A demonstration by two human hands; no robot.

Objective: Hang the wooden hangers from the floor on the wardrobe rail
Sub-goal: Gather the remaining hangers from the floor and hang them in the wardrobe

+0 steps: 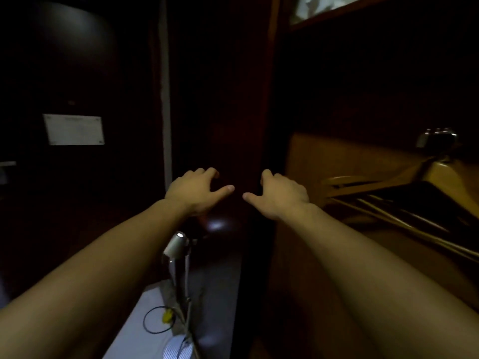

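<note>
Head view: my left hand [197, 193] and right hand [280, 195] reach ahead empty, fingers loosely curled, thumbs out. The wooden hangers [443, 174] lie piled to the right of my right hand. In this gloom I might drag up tangled hooks, or knock the metal stand [178, 255] beneath my left wrist. I can make out no rail and no container.

Wooden hangers [443, 172] on brown wooden surface [350, 154]
</note>
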